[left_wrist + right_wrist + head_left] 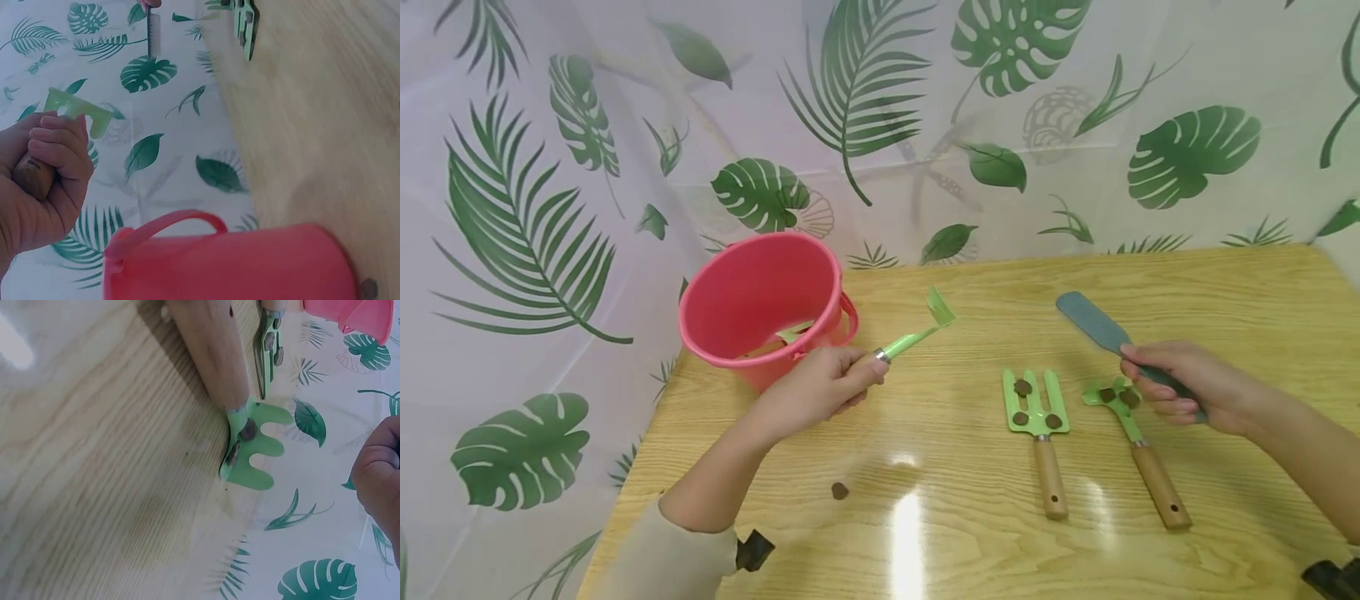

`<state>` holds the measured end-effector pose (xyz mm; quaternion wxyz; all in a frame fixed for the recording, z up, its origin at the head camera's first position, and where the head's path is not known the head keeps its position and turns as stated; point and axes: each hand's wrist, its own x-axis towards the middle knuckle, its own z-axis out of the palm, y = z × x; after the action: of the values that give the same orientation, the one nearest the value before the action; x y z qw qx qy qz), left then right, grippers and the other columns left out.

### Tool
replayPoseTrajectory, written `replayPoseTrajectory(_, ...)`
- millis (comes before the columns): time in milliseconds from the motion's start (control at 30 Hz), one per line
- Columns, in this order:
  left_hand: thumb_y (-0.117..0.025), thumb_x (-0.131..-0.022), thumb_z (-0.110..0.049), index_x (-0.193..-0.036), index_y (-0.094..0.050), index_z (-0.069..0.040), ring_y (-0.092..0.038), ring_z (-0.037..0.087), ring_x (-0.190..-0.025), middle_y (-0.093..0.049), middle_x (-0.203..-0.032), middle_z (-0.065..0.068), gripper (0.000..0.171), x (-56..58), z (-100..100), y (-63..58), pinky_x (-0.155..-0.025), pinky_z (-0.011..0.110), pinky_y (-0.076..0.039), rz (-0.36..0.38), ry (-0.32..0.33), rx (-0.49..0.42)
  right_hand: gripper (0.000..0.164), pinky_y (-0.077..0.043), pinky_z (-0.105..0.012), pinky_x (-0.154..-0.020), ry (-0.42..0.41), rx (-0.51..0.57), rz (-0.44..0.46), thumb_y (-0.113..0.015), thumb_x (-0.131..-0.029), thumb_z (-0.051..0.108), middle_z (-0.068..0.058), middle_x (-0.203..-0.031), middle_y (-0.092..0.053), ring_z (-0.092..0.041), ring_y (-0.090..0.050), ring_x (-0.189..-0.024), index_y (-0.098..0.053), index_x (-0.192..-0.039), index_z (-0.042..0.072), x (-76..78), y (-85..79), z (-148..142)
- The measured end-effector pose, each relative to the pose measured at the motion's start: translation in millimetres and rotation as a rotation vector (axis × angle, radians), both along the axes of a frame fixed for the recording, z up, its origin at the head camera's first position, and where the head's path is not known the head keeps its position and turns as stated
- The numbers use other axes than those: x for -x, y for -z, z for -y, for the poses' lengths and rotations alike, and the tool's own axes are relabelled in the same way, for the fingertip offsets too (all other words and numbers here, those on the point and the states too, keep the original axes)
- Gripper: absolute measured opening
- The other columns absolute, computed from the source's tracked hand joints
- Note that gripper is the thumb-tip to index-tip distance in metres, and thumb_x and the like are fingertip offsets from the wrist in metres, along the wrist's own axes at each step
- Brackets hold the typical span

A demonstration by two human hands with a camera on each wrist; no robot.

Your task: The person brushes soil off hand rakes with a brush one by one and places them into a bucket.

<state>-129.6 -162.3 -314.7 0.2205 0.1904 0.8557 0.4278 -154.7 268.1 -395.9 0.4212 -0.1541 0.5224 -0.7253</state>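
My left hand (820,387) grips the wooden handle of a small green hand hoe (917,335), its head raised over the table beside the bucket. In the left wrist view, the curled fingers wrap the handle end, with the green hoe head beyond them. My right hand (1195,387) holds a grey brush (1093,323) by its handle; bristles show beneath it in the left wrist view. Under the brush lies a green hand rake (1157,483) with brown lumps on its head. Left of that rests a green garden fork (1049,475), also carrying brown lumps.
A pink bucket (760,250) stands at the table's back left, with a green-headed tool (793,333) inside. One brown lump (840,491) lies on the wooden table (970,533) near the front. A leaf-print sheet (910,217) hangs behind and at the left.
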Motion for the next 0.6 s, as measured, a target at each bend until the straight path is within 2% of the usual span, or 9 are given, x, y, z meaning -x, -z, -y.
replayPoseTrajectory(167, -0.053, -0.096, -0.034, -0.075, -0.051, -0.009, -0.033, 0.014, -0.046, -0.039, -0.056, 0.001, 0.033, 5.8, 16, -24.4, -0.044, 0.021, -0.026, -0.075, -0.092, 0.113, 0.044, -0.005, -0.036, -0.038, 0.000, 0.011, -0.022, -0.016, -0.107, 0.020, -0.007, -0.059, -0.016, -0.022, -0.007, -0.041, -0.055, -0.088, 0.011, -0.1, -1.5, -8)
replayPoseTrajectory(300, -0.053, -0.096, -0.037, -0.076, -0.053, -0.009, -0.034, 0.014, -0.049, -0.039, -0.057, 0.001, 0.034, 10.5, 26, -40.0, -0.049, 0.023, -0.031, -0.124, -0.145, 0.199, 0.043, -0.005, -0.037, -0.039, 0.009, -0.019, -0.039, -0.017, -0.107, 0.021, -0.007, -0.059, -0.018, -0.023, -0.007, -0.042, -0.055, -0.088, 0.011, -0.4, -2.6, -11)
replayPoseTrajectory(467, -0.051, -0.096, -0.036, -0.070, -0.050, -0.007, -0.035, 0.015, -0.050, -0.041, -0.057, 0.002, 0.039, 19.9, 43, -49.1, -0.052, 0.025, -0.034, -0.164, -0.193, 0.293, 0.041, -0.005, -0.038, -0.039, 0.035, -0.080, -0.047, -0.020, -0.107, 0.022, -0.006, -0.058, -0.019, -0.024, -0.007, -0.042, -0.054, -0.086, 0.012, -0.2, -5.5, -17)
replayPoseTrajectory(600, -0.049, -0.097, -0.037, -0.067, -0.046, -0.007, -0.037, 0.016, -0.049, -0.042, -0.055, 0.003, 0.042, 29.7, 59, -51.0, -0.053, 0.028, -0.036, -0.185, -0.231, 0.357, 0.043, -0.004, -0.038, -0.038, 0.042, -0.069, -0.042, -0.019, -0.107, 0.022, -0.007, -0.058, -0.018, -0.024, -0.006, -0.042, -0.055, -0.086, 0.012, 0.6, -8.3, -23)
